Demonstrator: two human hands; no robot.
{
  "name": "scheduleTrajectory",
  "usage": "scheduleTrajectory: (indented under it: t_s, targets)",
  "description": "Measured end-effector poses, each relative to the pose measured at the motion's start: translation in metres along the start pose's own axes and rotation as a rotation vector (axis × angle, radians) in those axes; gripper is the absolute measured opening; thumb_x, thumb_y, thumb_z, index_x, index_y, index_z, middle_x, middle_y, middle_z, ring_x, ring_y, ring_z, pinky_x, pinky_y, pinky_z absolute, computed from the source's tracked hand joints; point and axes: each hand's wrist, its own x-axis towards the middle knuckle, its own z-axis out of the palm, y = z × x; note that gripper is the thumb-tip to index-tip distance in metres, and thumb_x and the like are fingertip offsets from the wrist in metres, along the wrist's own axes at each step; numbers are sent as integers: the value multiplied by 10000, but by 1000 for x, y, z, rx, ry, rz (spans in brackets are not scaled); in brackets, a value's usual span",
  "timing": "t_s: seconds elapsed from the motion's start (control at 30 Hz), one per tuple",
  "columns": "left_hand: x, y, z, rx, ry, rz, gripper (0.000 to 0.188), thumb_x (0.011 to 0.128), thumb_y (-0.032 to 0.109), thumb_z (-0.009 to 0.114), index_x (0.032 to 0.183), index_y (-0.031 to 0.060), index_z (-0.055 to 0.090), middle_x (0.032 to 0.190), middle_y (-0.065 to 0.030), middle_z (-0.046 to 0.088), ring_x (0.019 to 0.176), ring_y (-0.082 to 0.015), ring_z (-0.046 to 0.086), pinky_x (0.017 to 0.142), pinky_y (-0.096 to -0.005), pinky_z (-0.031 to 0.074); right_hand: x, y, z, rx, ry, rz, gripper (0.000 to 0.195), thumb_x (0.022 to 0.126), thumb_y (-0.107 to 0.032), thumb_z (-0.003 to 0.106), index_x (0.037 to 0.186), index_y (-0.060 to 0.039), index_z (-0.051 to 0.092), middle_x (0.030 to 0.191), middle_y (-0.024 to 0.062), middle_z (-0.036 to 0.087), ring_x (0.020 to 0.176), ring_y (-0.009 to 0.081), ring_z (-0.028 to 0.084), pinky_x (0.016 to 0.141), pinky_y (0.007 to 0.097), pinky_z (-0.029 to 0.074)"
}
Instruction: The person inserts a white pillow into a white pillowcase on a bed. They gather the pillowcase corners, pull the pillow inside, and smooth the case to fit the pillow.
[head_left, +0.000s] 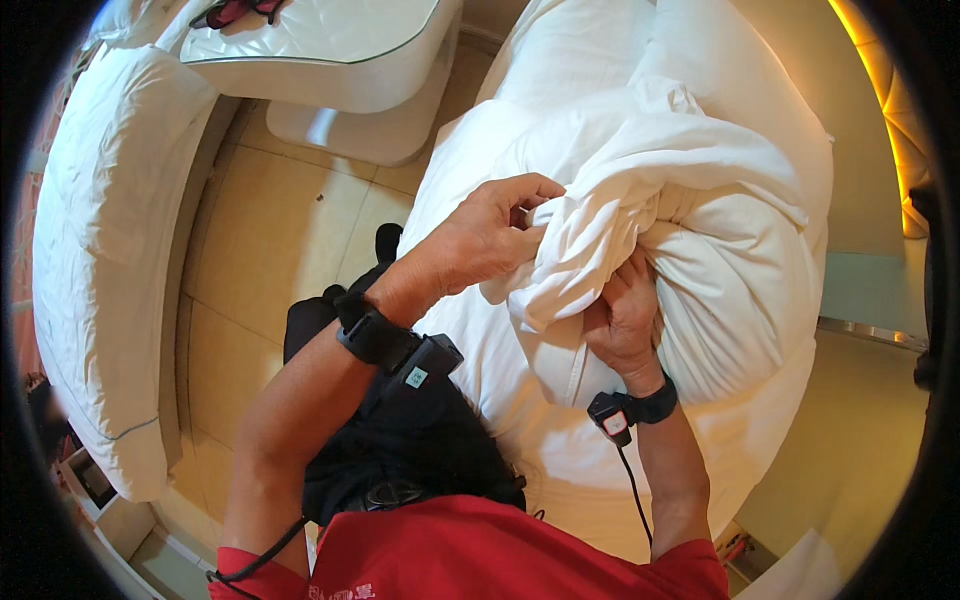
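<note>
White bed linen (720, 292) lies bunched in a large, folded heap on a bed with a white sheet (465, 337). At the left side of the heap, my left hand (499, 229) holds a gathered fold of the cloth between thumb and fingers. My right hand (626, 307) is under the twisted part of the cloth, nearer to me, with its fingertips partly hidden in the folds; it grips the fabric there. A smooth, seamed white piece sticks out below the bundle, beside my right wrist. Both wrists wear black straps with small devices.
To the left stands another bed or padded seat with white covering (112, 262). A white glass-topped table (322, 45) at the upper left bears a dark red and black item (236, 11). Tiled floor (262, 225) lies between them and the bed. A lit padded panel (900, 127) is at right.
</note>
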Motion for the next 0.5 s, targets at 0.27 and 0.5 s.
scheduleTrajectory:
  t_s: [0.27, 0.5]
  targets:
    - [-14, -10, 29, 398, 400, 135, 304, 884, 100, 771, 1151, 9, 659, 926, -67, 676, 834, -101, 644, 671, -285, 557, -4, 2, 2, 45, 17, 30, 422, 769, 5, 643, 1189, -4, 683, 1217, 212, 658, 1206, 471, 562, 1058, 545, 438]
    - [-24, -34, 47, 253, 569, 311, 236, 917, 95, 735, 1116, -6, 659, 801, -75, 659, 671, -129, 619, 612, -273, 502, 3, -3, 1, 51, 19, 39, 398, 767, 13, 633, 1162, 15, 679, 1175, 218, 661, 1140, 471, 574, 1021, 538, 460]
